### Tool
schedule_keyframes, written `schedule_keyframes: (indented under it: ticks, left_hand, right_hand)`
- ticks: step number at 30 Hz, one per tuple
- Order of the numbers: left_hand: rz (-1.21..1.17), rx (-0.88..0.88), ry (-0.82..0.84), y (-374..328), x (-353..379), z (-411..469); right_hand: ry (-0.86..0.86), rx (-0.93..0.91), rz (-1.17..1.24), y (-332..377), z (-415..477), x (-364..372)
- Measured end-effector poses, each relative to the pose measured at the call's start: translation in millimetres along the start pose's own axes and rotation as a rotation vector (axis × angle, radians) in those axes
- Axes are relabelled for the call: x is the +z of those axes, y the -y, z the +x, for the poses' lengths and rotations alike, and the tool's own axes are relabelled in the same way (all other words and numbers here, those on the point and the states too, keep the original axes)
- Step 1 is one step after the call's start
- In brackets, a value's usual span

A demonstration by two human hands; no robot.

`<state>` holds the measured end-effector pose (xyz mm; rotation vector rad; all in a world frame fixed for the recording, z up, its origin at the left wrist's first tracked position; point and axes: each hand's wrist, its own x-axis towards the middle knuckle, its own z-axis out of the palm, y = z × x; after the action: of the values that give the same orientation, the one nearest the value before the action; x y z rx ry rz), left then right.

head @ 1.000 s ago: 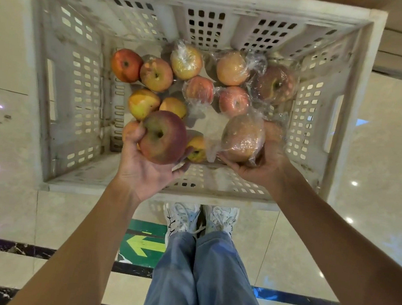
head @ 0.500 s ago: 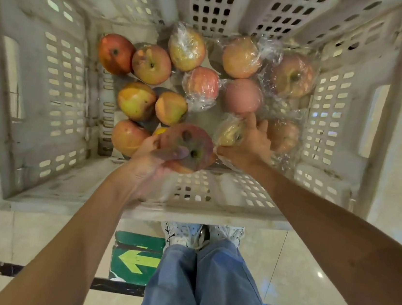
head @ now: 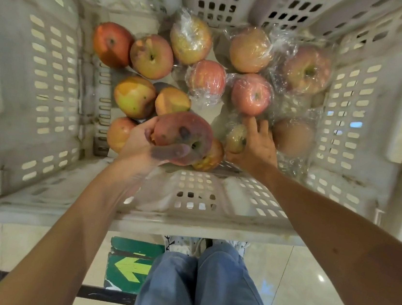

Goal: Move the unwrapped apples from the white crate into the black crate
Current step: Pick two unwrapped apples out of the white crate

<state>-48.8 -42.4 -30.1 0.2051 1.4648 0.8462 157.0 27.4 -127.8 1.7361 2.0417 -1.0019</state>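
Cream tiles (head: 306, 279), green arrow sticker (head: 130, 267), left grip (head: 140, 142) clasping red apple (head: 182, 132), right grip (head: 258, 149) clasping small apple (head: 235, 139).

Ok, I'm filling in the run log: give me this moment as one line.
place: white crate | left hand: holds bruised unwrapped apple | right hand: grips small apple | black crate: not in view

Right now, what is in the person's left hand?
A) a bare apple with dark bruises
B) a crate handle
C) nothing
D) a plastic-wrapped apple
A: the left hand grips a bare apple with dark bruised spots and no plastic on it.
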Motion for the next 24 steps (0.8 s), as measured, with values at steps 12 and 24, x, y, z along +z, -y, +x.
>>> schedule_keyframes:
  ticks: [12,24]
  left_hand:
    - [-0.131,-0.045,-0.014,-12.9,11.8,-26.1]
    - [-0.152,-0.128,-0.164,-72.8,50.0,-111.3]
  right_hand:
    - [0.084,0.129,-0.018,7.5,-18.3,-33.0]
    - [0.003,0.122,0.312,44.8,-117.6,-118.4]
